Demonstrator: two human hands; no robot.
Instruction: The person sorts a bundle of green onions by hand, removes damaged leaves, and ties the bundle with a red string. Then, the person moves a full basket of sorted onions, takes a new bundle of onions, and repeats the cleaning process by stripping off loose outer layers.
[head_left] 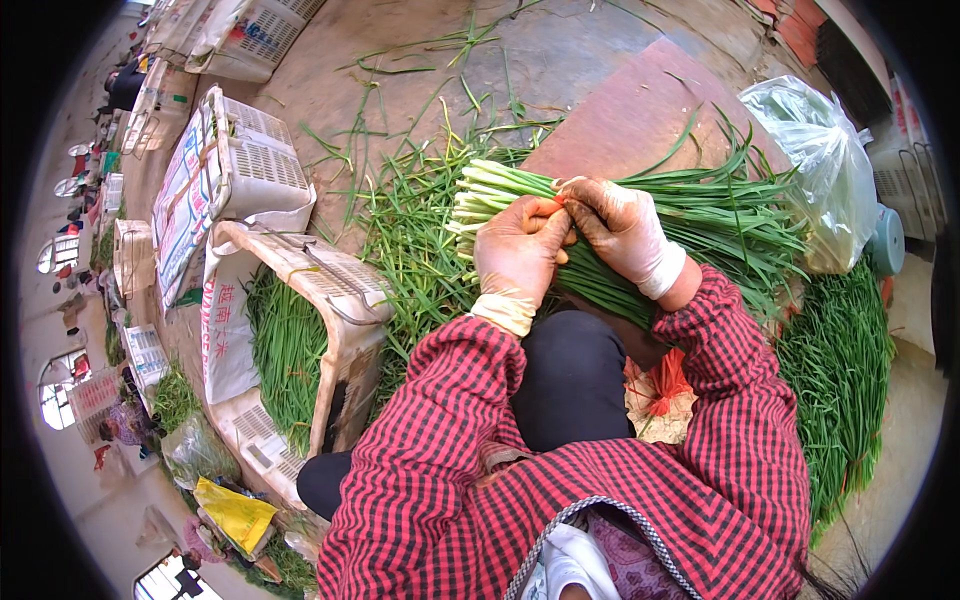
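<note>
A thick bundle of garlic chives (730, 215) lies across the front of a reddish board (640, 110), pale cut ends to the left and green leaves to the right. Around its stems runs a thin red tie (560, 199). My left hand (518, 250), in a thin stained glove, pinches the tie from the left with its fingertips. My gloved right hand (622, 228) pinches the tie from the other side, fingers bent over the bundle. The two hands nearly touch. The tie's ends are mostly hidden under my fingers.
Loose green leaves (420, 230) litter the floor to the left. Beside them stands a dirty white crate (350, 285) with greens inside. A clear plastic bag (815, 165) sits at the right, above stacked chives (835, 390). Red ties (668, 380) lie near my knee.
</note>
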